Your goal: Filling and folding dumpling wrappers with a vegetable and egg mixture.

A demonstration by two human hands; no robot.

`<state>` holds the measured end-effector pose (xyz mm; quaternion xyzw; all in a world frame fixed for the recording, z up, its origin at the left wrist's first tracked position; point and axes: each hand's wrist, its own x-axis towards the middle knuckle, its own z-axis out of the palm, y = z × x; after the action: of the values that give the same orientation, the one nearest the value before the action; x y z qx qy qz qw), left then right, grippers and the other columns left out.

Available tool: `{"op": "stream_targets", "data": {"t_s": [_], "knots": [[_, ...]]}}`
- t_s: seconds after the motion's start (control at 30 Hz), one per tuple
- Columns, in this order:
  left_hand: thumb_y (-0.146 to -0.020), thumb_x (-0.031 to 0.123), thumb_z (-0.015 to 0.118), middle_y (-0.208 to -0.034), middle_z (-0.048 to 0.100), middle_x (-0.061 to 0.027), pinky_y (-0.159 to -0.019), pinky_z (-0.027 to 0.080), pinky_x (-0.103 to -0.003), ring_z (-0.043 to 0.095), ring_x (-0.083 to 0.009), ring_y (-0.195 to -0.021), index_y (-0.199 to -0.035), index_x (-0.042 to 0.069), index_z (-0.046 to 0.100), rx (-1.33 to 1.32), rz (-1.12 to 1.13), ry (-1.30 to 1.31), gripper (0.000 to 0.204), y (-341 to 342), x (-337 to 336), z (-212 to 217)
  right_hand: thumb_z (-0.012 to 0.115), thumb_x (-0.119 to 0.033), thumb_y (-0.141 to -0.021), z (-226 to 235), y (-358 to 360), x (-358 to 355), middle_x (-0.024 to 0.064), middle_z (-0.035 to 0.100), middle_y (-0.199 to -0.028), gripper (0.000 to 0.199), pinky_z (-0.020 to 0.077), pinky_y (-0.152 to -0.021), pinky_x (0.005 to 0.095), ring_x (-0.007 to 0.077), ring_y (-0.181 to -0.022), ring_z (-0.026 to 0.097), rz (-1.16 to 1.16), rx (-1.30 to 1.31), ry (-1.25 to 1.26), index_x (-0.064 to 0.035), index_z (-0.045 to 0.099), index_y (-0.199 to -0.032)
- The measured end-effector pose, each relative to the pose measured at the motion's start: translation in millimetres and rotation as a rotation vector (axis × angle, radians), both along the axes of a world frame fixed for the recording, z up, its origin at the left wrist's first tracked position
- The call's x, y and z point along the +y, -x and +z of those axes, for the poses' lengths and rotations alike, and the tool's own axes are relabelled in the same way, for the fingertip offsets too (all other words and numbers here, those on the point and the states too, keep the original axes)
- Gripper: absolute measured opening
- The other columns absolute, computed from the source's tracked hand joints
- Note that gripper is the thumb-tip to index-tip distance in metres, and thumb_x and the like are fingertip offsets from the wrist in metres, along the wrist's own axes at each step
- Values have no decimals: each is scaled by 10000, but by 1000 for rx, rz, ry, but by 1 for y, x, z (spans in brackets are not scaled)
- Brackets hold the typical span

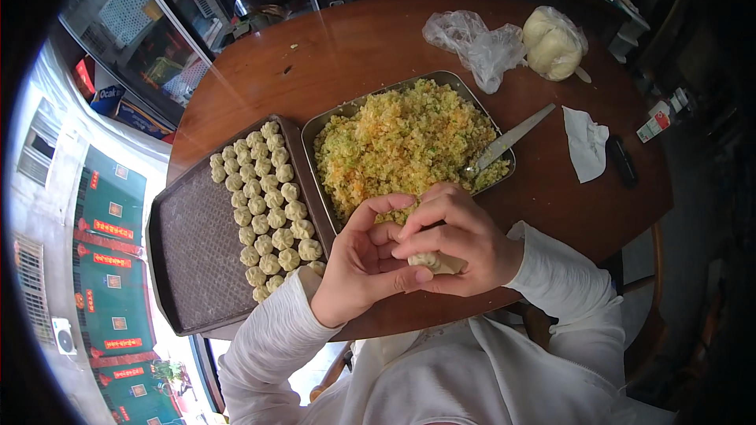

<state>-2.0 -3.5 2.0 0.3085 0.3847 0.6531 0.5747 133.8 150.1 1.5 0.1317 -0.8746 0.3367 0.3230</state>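
Observation:
A small pleated dumpling (426, 260) sits between my two hands, above the table's near edge. My left hand (364, 261) cups it from the left, thumb pressed along its near side. From the right, the bent fingers of my right hand (466, 238) close over its top, and a pale flap of dough shows beside them. Just beyond my hands stands a metal tray (308, 132) heaped with yellow-green chopped filling (402, 138). A long-handled metal spoon (512, 140) is stuck into the filling's right side.
Left of the filling lies a dark baking tray (197, 248) with several rows of finished dumplings (266, 208) along its right half. At the back right are a crumpled plastic bag (476, 43) and a bagged dough lump (553, 43). A white tissue (584, 144) lies beside a black object (621, 161).

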Motion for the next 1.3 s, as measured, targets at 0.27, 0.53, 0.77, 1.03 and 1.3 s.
{"op": "stream_targets", "data": {"t_s": [0.27,0.53,0.77,1.03,1.3], "knots": [[-810,-102,722,-1119,626,-54,-933,533,-306,625,-142,-1067,-1407,92,328,40,-26,-2,741,-2,2,2,833,-291,-722,-5,3,3,35,543,-1112,425,405,-876,410,240,-1016,530,30,35,-55,-139,652,-1075],[-840,-74,710,-1106,633,-145,-833,544,-285,654,-170,-968,-1378,90,309,84,147,-178,691,8,-7,19,704,-186,-835,15,-11,8,100,594,-1165,325,461,-877,394,266,-1015,566,-196,110,-59,-73,677,-1139],[-881,33,661,-1132,672,-120,-805,539,-291,659,-166,-938,-1079,35,633,280,712,-382,200,61,-30,50,502,122,-789,10,-18,30,95,675,-882,232,492,-746,336,256,-827,620,-318,233,52,-30,675,-811],[-807,-37,720,-1127,639,-126,-887,533,-276,658,-194,-1032,-1173,-8,620,604,1077,-64,380,179,-111,24,526,143,-786,9,-11,25,83,683,-866,222,489,-730,337,252,-815,619,-331,244,71,-36,655,-813],[-724,44,776,-938,717,-92,-730,548,-279,709,-178,-827,-1037,45,715,1147,1161,313,319,196,-101,-21,567,126,-777,12,-12,14,76,667,-893,214,486,-693,328,245,-812,609,-319,185,-1,-53,673,-828]]}}
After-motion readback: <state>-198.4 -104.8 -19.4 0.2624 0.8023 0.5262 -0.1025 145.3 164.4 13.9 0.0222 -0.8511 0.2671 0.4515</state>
